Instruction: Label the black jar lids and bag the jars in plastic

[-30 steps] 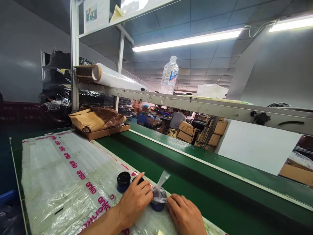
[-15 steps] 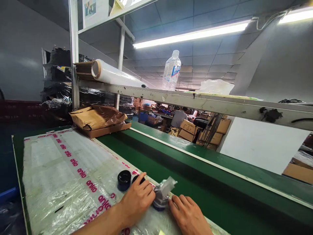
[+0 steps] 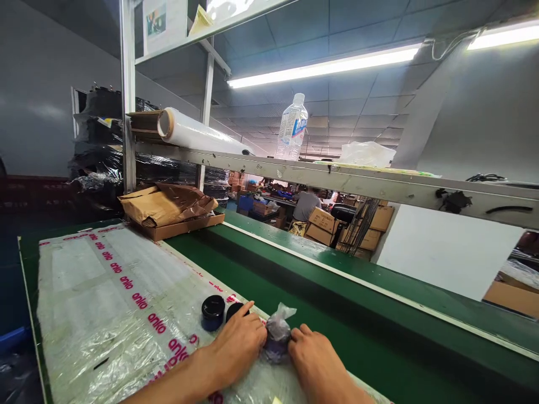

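On the left we have a plastic sheet (image 3: 84,292) over the counter (image 3: 63,231), then one black-lidded jar (image 3: 213,312) and a second jar (image 3: 236,310) partly hidden by our left hand (image 3: 241,343). That hand's index finger points out, the others bent against a bagged jar (image 3: 277,341) standing between our hands. Our right hand (image 3: 314,356) curls at its far side; whether either pinches, we cannot tell. Uneven pressure could tip the jar, tugging might tear the thin bag, and a nudge leftward could topple the second jar.
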Action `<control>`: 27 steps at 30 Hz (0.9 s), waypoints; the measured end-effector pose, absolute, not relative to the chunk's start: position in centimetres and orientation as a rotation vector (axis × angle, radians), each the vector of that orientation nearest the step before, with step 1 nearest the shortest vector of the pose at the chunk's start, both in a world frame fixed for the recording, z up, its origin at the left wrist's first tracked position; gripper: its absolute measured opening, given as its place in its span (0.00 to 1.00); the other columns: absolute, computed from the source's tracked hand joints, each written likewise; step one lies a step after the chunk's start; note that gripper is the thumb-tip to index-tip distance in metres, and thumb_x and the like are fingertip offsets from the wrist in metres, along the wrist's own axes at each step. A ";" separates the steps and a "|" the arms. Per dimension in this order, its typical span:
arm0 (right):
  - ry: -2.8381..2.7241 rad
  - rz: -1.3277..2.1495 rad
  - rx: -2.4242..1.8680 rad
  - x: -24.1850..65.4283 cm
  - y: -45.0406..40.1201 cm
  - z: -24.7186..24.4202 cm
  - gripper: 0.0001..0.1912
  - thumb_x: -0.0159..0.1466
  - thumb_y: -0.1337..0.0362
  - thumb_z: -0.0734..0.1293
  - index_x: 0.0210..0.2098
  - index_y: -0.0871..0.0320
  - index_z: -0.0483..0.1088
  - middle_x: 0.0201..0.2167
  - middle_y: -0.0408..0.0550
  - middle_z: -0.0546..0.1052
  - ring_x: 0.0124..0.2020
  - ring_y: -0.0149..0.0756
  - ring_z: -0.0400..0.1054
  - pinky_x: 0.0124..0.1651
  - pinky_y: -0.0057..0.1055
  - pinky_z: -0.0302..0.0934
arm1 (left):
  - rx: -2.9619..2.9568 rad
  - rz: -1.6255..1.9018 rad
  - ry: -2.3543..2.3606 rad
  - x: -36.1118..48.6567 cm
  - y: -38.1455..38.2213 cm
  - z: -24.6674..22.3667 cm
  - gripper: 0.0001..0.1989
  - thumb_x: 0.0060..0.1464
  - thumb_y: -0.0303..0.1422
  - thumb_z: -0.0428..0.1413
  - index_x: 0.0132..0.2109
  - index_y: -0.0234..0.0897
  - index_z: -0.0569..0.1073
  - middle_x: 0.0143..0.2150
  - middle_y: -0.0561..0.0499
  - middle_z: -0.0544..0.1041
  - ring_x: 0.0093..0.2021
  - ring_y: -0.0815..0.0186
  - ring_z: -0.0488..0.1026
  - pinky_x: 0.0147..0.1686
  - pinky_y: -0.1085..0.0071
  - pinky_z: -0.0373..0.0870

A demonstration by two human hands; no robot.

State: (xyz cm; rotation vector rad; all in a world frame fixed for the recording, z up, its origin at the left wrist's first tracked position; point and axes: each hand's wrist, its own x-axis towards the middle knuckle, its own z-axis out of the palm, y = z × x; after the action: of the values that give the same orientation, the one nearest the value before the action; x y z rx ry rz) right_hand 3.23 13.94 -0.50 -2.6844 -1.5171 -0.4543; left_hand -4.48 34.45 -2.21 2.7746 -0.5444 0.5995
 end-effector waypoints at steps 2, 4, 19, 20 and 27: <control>-1.348 -0.325 -2.665 3.4 13.7 0.9 0.12 0.60 0.78 0.65 0.27 0.58 0.76 0.31 0.52 0.81 0.34 0.42 0.75 0.31 0.31 0.59 | 2.705 0.591 -0.408 -4.8 34.1 -1.0 0.09 0.53 0.20 0.55 0.36 0.39 0.72 0.32 0.58 0.77 0.36 0.67 0.75 0.68 0.56 0.58; -1.169 -0.183 -2.610 3.8 13.2 2.4 0.13 0.64 0.74 0.61 0.28 0.59 0.75 0.29 0.49 0.81 0.30 0.38 0.74 0.28 0.28 0.57 | 2.621 0.584 -0.246 -4.8 33.6 0.3 0.09 0.54 0.21 0.55 0.38 0.40 0.74 0.32 0.58 0.78 0.35 0.67 0.75 0.64 0.57 0.62; -0.752 -0.077 -2.381 2.4 9.5 6.5 0.11 0.61 0.65 0.63 0.25 0.56 0.73 0.23 0.43 0.76 0.25 0.36 0.66 0.28 0.30 0.52 | 2.245 0.505 0.123 -5.9 31.3 4.5 0.12 0.48 0.24 0.51 0.36 0.37 0.78 0.27 0.56 0.79 0.28 0.67 0.73 0.30 0.73 0.59; -0.752 -0.080 -2.387 2.2 9.3 6.2 0.11 0.62 0.64 0.63 0.25 0.55 0.73 0.23 0.43 0.76 0.26 0.37 0.67 0.28 0.30 0.53 | 2.240 0.500 0.118 -6.1 31.3 4.1 0.12 0.48 0.24 0.52 0.35 0.37 0.79 0.27 0.55 0.79 0.29 0.66 0.73 0.30 0.73 0.59; -0.879 -0.218 -2.318 0.9 8.9 4.8 0.16 0.70 0.48 0.60 0.44 0.49 0.74 0.53 0.50 0.77 0.40 0.41 0.75 0.41 0.36 0.68 | 2.181 0.525 0.041 -6.9 30.7 3.7 0.11 0.57 0.33 0.51 0.39 0.41 0.78 0.29 0.56 0.79 0.31 0.65 0.74 0.32 0.71 0.62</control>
State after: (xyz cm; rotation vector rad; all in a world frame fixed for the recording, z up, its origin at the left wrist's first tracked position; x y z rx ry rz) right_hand 0.95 8.91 4.78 -2.3177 -0.8792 -0.2183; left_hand -6.93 30.67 3.66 2.1811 0.0406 0.5253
